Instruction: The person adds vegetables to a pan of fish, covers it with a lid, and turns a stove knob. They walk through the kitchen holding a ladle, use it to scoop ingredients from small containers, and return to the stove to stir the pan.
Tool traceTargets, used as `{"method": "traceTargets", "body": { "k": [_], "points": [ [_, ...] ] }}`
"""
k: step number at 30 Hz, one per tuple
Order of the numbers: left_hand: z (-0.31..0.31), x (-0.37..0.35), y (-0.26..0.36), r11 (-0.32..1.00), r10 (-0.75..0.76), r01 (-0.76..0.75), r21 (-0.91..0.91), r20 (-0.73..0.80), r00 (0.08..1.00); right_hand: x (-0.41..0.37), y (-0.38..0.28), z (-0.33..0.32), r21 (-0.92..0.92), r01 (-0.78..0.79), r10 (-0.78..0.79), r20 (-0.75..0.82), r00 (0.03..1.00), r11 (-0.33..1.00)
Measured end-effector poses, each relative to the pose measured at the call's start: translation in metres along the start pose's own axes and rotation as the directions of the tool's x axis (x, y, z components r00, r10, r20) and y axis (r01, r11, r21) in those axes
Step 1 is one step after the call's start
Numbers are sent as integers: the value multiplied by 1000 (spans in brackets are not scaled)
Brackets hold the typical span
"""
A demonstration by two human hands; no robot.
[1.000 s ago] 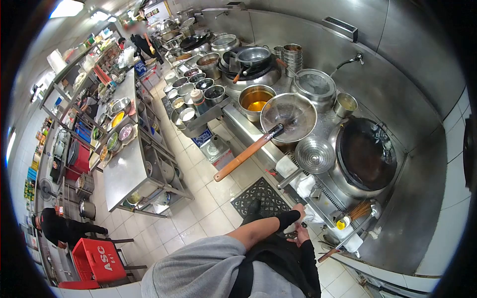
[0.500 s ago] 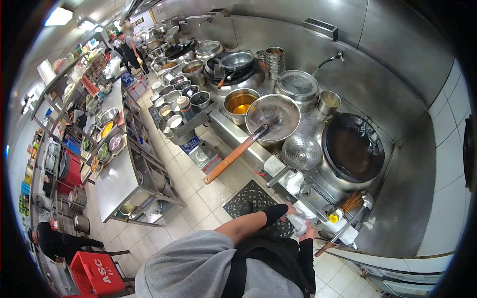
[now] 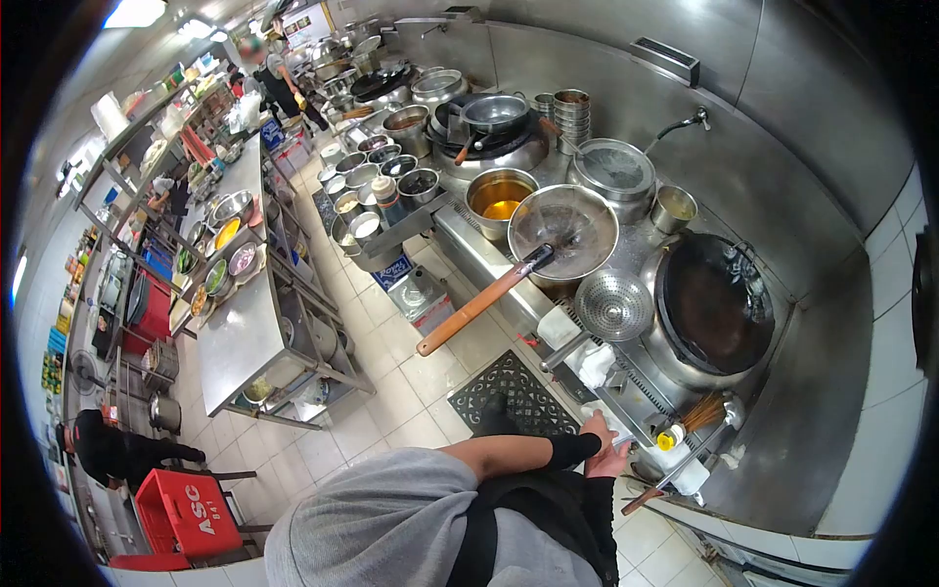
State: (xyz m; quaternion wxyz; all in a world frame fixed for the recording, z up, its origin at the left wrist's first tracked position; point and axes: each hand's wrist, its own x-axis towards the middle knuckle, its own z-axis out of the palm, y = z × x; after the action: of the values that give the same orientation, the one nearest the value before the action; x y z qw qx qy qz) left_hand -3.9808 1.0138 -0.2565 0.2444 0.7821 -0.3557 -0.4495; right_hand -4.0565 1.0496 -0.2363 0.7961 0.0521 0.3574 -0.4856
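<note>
Left hand [image 3: 596,428] and right hand [image 3: 608,458] were held close together at the bench's [image 3: 544,309] front edge, beside a white cloth [image 3: 617,421]; finger closure could not be told, grip partly hidden. Yellow-capped bottle [image 3: 670,437] and bamboo brush [image 3: 703,412] were seen near the right hand, wok [image 3: 716,305] farther back. Perforated skimmer [image 3: 613,305] was angled with its handle past the front edge. Wooden handle [image 3: 476,313] was projected over open floor [image 3: 396,391], well clear of the hands.
</note>
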Motion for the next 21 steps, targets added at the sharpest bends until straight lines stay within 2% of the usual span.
{"method": "traceTargets", "body": {
  "k": [1, 4, 6, 9, 10, 13, 14, 17, 19, 21],
  "points": [
    [1, 3, -3, 1000, 10, -10, -4, -11, 1000, -6, 3, 8, -6, 0, 0, 21, 1000, 1000],
    [6, 16, -16, 1000, 6, -6, 23, 2, 1000, 6, 2, -7, -293, 17, 11, 96, 995, 956],
    [13, 21, -22, 998, 32, -32, 57, -12, 999, 10, -3, -14, -317, -7, 43, 109, 993, 948],
    [20, 22, -17, 1000, -5, 5, -4, -22, 1000, 10, -7, -18, -353, -5, 49, 115, 992, 936],
    [19, 24, -14, 1000, -15, 14, 23, 28, 1000, 11, -8, -17, -363, 2, 42, 114, 993, 932],
    [47, 47, -39, 993, 70, -68, 94, -18, 997, 11, -8, -18, -370, 24, 22, 119, 993, 929],
    [27, 34, -21, 995, -14, 9, 99, 53, 998, 5, -5, -9, -397, 37, 2, 97, 995, 917],
    [32, 35, -24, 983, -4, -5, 184, 48, 999, -6, -2, 0, -380, 54, -20, 95, 995, 923],
    [23, 24, -15, 980, -73, 60, 191, 64, 995, -4, -5, -8, -392, 24, 26, 123, 992, 920],
    [30, 26, -20, 966, -41, 12, 258, 107, 993, -7, -5, -9, -386, 30, -7, 61, 998, 922]
  ]
}}
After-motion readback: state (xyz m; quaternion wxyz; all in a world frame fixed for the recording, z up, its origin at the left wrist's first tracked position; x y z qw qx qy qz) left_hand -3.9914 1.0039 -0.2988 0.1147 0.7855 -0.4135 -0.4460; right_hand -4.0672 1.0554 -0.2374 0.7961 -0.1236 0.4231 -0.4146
